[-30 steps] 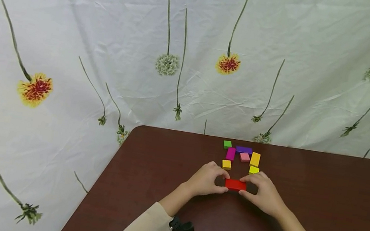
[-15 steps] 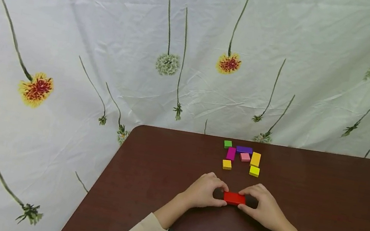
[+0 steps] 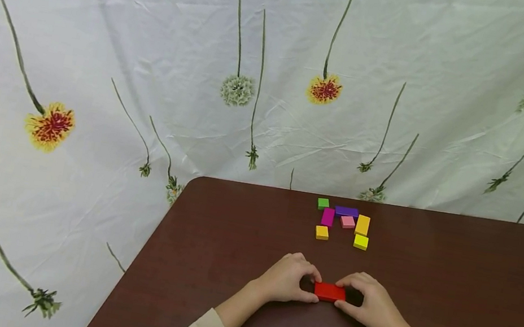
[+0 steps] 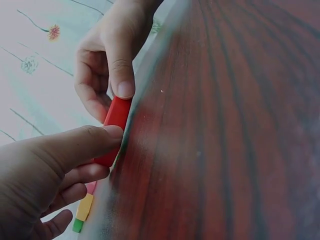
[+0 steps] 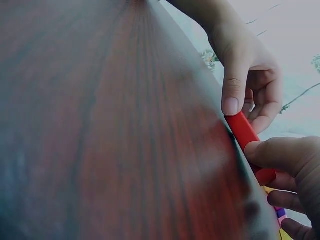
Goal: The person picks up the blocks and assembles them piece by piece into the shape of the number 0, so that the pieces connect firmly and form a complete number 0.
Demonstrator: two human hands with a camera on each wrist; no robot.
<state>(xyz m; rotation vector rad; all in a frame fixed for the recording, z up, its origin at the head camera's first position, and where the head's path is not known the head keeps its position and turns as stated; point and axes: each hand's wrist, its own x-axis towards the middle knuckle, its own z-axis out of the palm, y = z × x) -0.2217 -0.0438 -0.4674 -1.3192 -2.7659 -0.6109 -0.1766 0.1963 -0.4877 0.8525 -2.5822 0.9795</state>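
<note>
A red rectangular block (image 3: 329, 292) lies lengthwise between both hands, low over or on the brown table; I cannot tell whether it touches. My left hand (image 3: 288, 279) pinches its left end between thumb and fingers. At the other end, my right hand (image 3: 370, 302) does the same. In the left wrist view the red block (image 4: 118, 112) shows both thumbs on its near face, while the fingers behind it are partly hidden. The right wrist view also has the red block (image 5: 243, 131) spanning the two hands.
Farther back on the table (image 3: 457, 263) lie several coloured blocks: green (image 3: 323, 203), purple (image 3: 347, 212), magenta (image 3: 328, 217), pink (image 3: 347, 221), orange-yellow (image 3: 362, 225), and two smaller yellow ones (image 3: 322, 232). A flower-printed cloth (image 3: 268, 124) hangs behind the table's far edge.
Both hands have drawn the red block toward the person, away from the other blocks. The small yellow block on the right now shows fully. Both hands have kept their pinch.
</note>
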